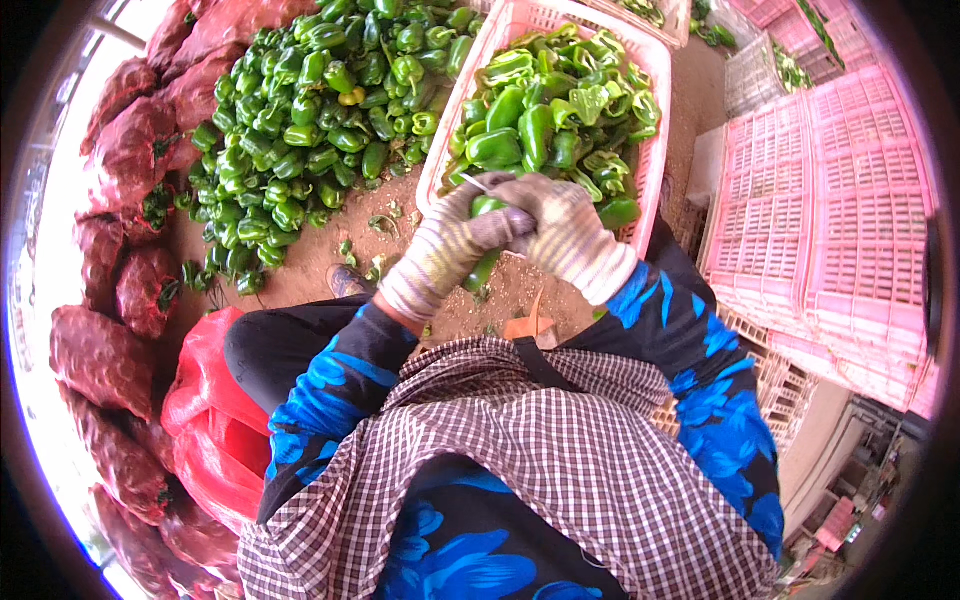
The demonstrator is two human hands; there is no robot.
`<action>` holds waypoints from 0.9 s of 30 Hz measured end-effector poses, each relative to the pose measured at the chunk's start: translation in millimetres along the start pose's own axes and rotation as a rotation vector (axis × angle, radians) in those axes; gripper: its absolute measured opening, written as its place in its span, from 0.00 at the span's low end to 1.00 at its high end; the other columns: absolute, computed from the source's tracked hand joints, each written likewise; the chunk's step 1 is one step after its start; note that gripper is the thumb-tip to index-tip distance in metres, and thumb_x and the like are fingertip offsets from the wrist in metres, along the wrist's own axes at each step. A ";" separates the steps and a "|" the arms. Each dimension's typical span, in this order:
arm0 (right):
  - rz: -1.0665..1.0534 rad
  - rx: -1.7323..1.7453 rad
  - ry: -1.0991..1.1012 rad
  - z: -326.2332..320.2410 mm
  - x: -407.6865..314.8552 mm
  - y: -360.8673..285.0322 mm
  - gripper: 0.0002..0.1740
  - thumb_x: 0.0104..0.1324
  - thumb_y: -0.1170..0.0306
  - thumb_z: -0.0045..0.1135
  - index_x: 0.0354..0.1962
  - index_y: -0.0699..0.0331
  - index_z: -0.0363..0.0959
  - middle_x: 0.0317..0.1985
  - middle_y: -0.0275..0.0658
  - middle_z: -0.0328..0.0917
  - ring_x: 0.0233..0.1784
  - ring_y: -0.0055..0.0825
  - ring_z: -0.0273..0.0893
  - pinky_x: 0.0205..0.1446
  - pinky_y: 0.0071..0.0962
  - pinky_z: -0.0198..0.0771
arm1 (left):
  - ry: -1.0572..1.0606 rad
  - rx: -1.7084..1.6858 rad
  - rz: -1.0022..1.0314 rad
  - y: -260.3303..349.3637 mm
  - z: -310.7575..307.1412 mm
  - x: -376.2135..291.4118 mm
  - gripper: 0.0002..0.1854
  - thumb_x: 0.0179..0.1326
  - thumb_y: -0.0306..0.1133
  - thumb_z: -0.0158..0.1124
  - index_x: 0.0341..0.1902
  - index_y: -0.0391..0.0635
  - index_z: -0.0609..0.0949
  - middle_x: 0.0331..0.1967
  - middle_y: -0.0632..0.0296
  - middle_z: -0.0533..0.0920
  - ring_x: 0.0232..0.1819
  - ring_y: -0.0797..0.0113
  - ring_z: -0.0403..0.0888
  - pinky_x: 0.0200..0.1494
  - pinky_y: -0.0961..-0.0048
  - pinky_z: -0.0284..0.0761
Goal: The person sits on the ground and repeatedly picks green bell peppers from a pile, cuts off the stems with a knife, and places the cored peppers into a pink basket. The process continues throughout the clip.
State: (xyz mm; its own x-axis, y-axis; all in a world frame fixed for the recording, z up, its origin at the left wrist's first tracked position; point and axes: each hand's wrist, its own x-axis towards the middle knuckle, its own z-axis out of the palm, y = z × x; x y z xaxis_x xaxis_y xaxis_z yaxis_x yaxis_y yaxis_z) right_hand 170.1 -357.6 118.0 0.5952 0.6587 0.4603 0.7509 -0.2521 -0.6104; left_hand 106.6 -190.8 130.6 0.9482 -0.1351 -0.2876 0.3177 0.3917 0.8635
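Both hands wear striped knit gloves and meet over the near edge of a pink plastic crate [658, 161]. A green bell pepper [480, 271] is gripped in my left hand [450, 244], its lower end showing below the fingers. My right hand [559, 225] is closed against it; a thin pale blade or stick [474, 182] juts out to the left near its fingertips, and what holds it is partly hidden. Cut green pepper pieces [589, 103] and whole-looking peppers [495, 148] fill the crate. A large heap of green bell peppers [300, 135] lies on the ground to its left.
Filled red mesh sacks [105, 356] line the left side. A bright red plastic bag [214, 420] lies by my left leg. Stacked pink crates [810, 202] stand at the right. Scraps [384, 225] litter the dirt floor, and an orange piece [530, 327] lies between my legs.
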 end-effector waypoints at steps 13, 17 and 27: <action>0.135 -1.002 0.170 -54.5 37.2 90.8 0.36 0.57 0.68 0.69 0.62 0.63 0.66 0.37 0.38 0.81 0.21 0.16 0.72 0.23 0.19 0.67 | 0.080 0.316 0.379 -6.2 -2.6 95.4 0.36 0.50 0.41 0.78 0.59 0.37 0.74 0.54 0.48 0.76 0.54 0.59 0.76 0.57 0.66 0.73; 0.468 -0.993 0.171 -131.2 127.1 131.2 0.28 0.59 0.70 0.65 0.57 0.62 0.72 0.49 0.38 0.79 0.26 0.17 0.76 0.27 0.20 0.71 | 0.307 0.787 0.612 -6.6 -100.3 165.2 0.42 0.43 0.43 0.81 0.63 0.41 0.73 0.64 0.42 0.70 0.65 0.49 0.70 0.65 0.63 0.68; 0.749 0.140 0.280 -58.4 110.7 102.4 0.36 0.52 0.74 0.70 0.60 0.64 0.69 0.48 0.40 0.81 0.31 0.17 0.73 0.32 0.18 0.68 | 0.503 1.610 0.061 -23.5 -238.8 316.9 0.39 0.42 0.33 0.70 0.65 0.64 0.74 0.71 0.51 0.64 0.67 0.42 0.66 0.66 0.54 0.68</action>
State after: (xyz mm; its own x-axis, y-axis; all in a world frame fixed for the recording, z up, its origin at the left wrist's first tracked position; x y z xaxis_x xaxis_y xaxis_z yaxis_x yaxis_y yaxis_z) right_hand 329.6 -351.9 144.1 0.9891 0.1440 0.0305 0.0931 -0.4521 -0.8871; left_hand 400.6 -25.4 -79.7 0.9659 0.2517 -0.0603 0.2580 -0.9180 0.3010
